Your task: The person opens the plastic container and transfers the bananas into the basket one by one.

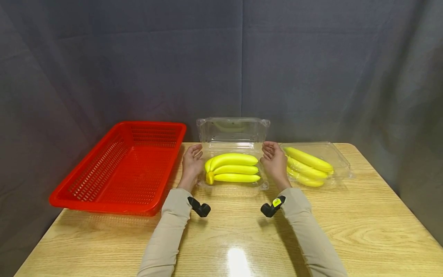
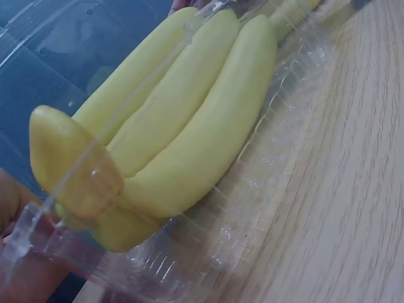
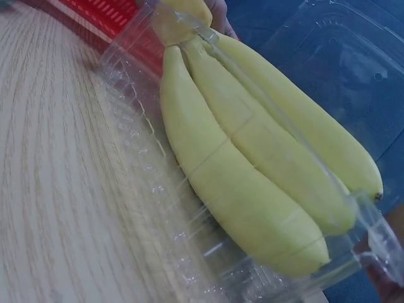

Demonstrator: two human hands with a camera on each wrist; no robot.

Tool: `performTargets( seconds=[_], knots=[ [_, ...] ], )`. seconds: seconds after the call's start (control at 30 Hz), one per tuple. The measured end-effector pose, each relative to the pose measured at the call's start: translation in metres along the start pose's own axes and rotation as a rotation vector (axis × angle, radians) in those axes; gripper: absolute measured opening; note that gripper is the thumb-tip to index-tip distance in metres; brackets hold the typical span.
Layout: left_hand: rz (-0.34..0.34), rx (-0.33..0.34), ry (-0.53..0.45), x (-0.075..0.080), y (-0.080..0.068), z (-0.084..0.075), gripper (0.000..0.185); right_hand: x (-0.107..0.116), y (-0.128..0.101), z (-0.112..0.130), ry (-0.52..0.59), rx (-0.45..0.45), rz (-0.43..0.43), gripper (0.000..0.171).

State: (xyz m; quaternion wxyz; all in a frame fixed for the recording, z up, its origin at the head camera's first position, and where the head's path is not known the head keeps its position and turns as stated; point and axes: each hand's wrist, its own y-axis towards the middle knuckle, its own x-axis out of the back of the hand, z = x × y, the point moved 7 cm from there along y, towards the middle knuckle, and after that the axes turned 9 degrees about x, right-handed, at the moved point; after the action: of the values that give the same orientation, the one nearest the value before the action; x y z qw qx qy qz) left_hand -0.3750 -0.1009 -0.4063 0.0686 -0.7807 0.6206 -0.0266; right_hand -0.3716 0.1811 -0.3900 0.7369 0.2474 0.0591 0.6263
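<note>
Yellow bananas [image 1: 237,169] lay in a clear container [image 1: 232,146], left hand [image 1: 192,163] at its left, right hand [image 1: 275,163] at its right; I couldn't tell either's grip.

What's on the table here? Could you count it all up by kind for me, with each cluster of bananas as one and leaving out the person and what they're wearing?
Red basket: 1
Clear plastic boxes: 2
Banana clusters: 2
Total: 5

Both arms [image 1: 167,234] [image 1: 313,234] forward, hands [image 1: 192,164] [image 1: 275,163] apart
</note>
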Motion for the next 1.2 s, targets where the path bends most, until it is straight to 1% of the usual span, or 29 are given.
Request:
performTargets(
  seconds=[0.17, 0.33, 0.63, 0.87, 1.07, 1.2],
  knots=[
    [-0.015, -0.01, 0.004, 0.0, 0.001, 0.001, 0.059, -0.002, 0.003, -0.001, -0.006, 0.019, 0.011, 0.048],
    [-0.018, -0.013, 0.018, -0.001, 0.001, 0.002, 0.063, -0.003, 0.004, -0.001, -0.012, 0.008, 0.017, 0.049],
    [-0.008, -0.007, 0.061, -0.003, 0.006, 0.003, 0.069, -0.006, 0.004, -0.001, -0.013, 0.002, 0.016, 0.053],
    [0.006, -0.002, 0.079, -0.006, 0.008, 0.002, 0.071, -0.007, 0.007, 0.001, 0.007, -0.006, 0.055, 0.057],
    [0.007, 0.003, 0.077, -0.007, 0.012, 0.003, 0.074, -0.009, 0.009, 0.0, -0.037, -0.025, 0.079, 0.06],
    [0.008, 0.011, 0.066, -0.008, 0.013, 0.003, 0.075, -0.01, 0.01, -0.001, -0.061, -0.021, 0.088, 0.062]
  ],
)
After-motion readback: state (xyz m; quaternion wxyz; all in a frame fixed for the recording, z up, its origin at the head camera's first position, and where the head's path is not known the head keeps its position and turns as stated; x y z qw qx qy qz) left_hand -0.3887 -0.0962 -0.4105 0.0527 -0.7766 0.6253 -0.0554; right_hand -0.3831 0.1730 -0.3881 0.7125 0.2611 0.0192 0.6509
